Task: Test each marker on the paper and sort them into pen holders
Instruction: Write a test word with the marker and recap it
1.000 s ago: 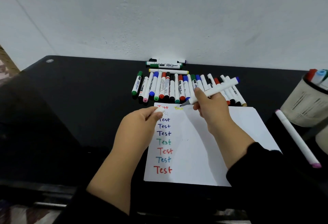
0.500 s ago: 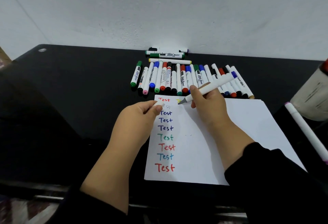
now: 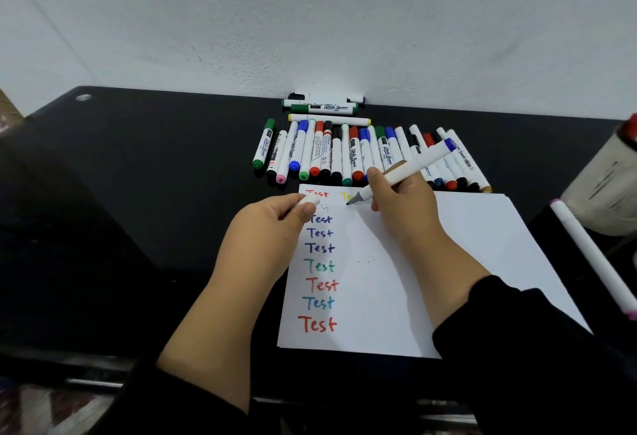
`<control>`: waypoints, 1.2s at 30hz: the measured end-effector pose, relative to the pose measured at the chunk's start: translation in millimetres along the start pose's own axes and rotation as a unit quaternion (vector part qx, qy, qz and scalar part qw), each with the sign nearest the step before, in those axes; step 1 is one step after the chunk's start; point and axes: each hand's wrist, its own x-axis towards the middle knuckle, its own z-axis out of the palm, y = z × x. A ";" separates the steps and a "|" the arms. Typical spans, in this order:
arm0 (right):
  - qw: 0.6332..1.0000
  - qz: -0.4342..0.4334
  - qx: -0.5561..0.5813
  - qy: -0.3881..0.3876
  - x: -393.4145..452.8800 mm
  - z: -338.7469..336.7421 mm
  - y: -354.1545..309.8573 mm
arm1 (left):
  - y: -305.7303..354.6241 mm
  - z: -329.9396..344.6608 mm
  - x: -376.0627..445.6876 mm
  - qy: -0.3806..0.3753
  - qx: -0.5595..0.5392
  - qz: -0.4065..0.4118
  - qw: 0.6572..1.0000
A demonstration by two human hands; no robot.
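The right hand (image 3: 396, 200) holds an uncapped marker (image 3: 406, 171), tip poised at the paper (image 3: 482, 262) beside a yellow mark; the left hand (image 3: 272, 217) pinches what looks like its cap (image 3: 309, 201). Nine or ten test words show, while most markers (image 3: 344, 155) wait in a row on the table (image 3: 138, 193), with the pen holder (image 3: 606, 190) at the right edge.

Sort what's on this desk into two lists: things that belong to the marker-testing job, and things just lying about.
In the job:
- uncapped marker, held by the right hand
- white cap, pinched by the left hand
- paper with "Test" lines
- row of markers
- pen holder

Lying about:
- pink-tipped marker beside the paper
- silver disc at the desk corner
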 end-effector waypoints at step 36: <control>0.998 0.021 0.000 0.052 -1.5 -6.0 -1.6 | -5.8 2.2 3.8 -0.003 0.007 0.013 1.000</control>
